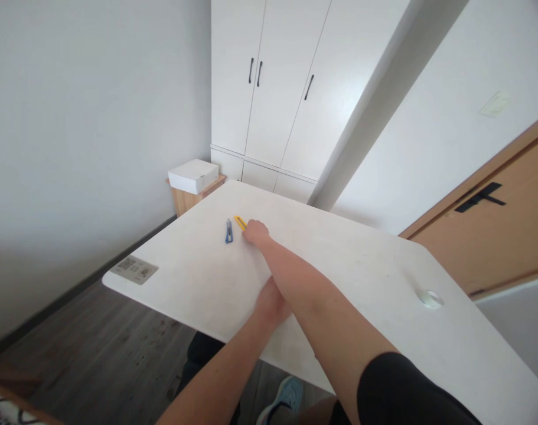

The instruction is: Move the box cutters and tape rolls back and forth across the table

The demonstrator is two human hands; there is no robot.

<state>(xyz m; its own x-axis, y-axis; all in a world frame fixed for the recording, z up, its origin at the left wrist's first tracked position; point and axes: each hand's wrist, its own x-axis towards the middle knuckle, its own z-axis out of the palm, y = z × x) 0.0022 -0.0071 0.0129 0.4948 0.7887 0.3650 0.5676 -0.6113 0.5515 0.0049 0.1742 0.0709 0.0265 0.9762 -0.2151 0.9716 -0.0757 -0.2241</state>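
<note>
Yellow cutter [240, 222]: on the worktop [361, 265], long axis slanting away and left from your right hand [256, 233].
Right fingers [250, 231]: curled at the yellow cutter's near end; you cannot tell whether they pinch it.
Blue cutter [228, 231]: just left of the yellow cutter, apart.
Left hand [272, 302]: well nearer you than the yellow cutter, fingers hidden under your right forearm.

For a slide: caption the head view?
Right hand touches yellow cutter beside blue cutter; left hand rests on white table.
</note>
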